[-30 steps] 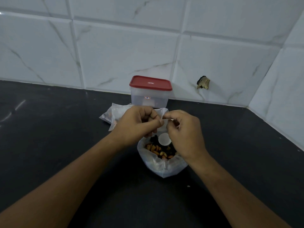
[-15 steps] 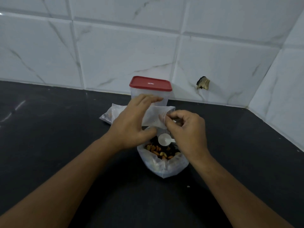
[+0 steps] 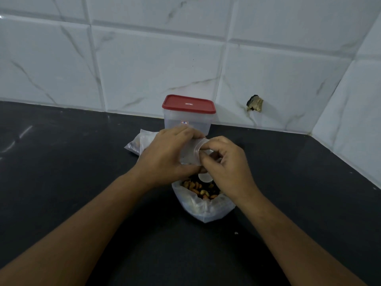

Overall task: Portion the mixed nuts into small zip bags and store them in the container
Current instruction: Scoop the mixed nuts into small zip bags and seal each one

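Gripping a small clear zip bag (image 3: 190, 152) above the open plastic nut sack (image 3: 203, 209), the left hand (image 3: 165, 155) steadied it; the right hand (image 3: 226, 164) pinched its rim, likely spreading it for filling.

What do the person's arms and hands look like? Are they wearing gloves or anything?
No gloves. The left hand and the right hand are bare. The left forearm and the right forearm are bare too, all the way to the picture's bottom edge. No sleeve, watch or bracelet shows, and no ring on the fingers in view.
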`<state>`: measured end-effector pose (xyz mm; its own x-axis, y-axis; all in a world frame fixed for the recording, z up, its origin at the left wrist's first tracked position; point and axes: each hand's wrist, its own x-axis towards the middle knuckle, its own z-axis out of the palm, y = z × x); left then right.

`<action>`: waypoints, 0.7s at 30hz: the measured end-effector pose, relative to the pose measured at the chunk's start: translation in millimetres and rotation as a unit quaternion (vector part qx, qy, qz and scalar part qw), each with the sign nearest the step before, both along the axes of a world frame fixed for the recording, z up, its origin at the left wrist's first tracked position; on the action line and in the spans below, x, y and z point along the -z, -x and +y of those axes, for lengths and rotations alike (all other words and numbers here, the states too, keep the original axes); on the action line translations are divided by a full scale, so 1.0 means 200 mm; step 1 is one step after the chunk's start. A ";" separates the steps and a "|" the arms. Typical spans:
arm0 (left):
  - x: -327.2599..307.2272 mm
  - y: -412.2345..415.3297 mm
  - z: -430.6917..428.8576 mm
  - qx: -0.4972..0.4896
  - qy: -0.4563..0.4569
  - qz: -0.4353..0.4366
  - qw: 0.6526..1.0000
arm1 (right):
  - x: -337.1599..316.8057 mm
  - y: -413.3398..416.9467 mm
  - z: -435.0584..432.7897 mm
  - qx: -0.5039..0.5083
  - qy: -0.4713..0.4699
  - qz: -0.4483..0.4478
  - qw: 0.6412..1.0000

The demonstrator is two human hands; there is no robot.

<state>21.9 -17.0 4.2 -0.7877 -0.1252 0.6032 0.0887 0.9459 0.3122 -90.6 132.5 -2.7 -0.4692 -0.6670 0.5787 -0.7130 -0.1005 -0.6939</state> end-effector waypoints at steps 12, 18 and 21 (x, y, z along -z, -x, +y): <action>-0.01 -0.01 0.01 0.022 -0.067 -0.003 0.997 | -0.01 0.01 0.01 -0.002 -0.004 -0.026 1.000; -0.01 -0.01 0.03 0.061 -0.070 -0.040 0.995 | -0.01 0.02 0.02 -0.006 -0.021 -0.009 1.000; -0.01 -0.01 0.03 0.063 -0.069 -0.041 0.995 | -0.01 0.02 0.02 -0.004 -0.033 -0.006 0.999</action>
<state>23.0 -11.7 5.2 -0.8477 -0.0995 0.5210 0.1727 0.8770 0.4484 -94.3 136.2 -1.0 -0.4706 -0.7073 0.5275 -0.7042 -0.0592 -0.7076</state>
